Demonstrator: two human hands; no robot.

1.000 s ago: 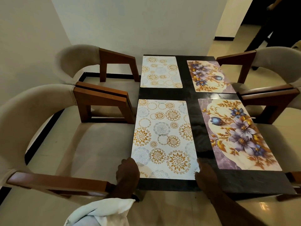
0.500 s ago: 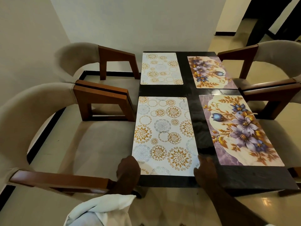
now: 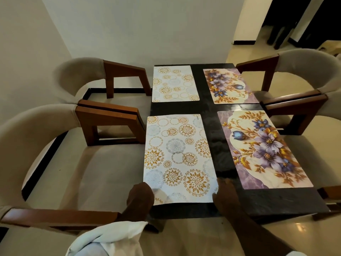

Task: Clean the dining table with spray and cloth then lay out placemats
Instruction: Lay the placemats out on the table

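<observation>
Head view, looking down along a black stone-look dining table [image 3: 276, 202] that runs from bottom centre to upper centre of the frame. Four rectangular placemats lie flat on it in a two-by-two grid.

- Near white placemat with gold and grey circle patterns [image 3: 177, 157]: centre-left.
- Far white placemat with the same circle pattern [image 3: 174, 84]: above it.
- Near purple placemat with gold-leaf flowers [image 3: 262, 150]: centre-right.
- Far purple flower placemat [image 3: 228, 85]: upper centre-right.

A bare dark strip of table separates the left and right pairs.

Both hands are at the near white placemat's bottom edge. The left hand [image 3: 141, 195] sits on its lower-left corner, back of hand up, knuckles bent and fingers tucked down over the corner; can't tell whether it pinches the mat or only presses it. The right hand [image 3: 224, 194] is at the lower-right corner, lying flat and relaxed, fingers straight and pointing up-frame along the mat's right edge, touching it. Both forearms come in from the bottom edge.

A bunched white cloth [image 3: 108, 237] sits at bottom left, over the left forearm. Beige upholstered chairs with brown wooden arms [image 3: 36, 137] stand along the left and right sides of the table.
</observation>
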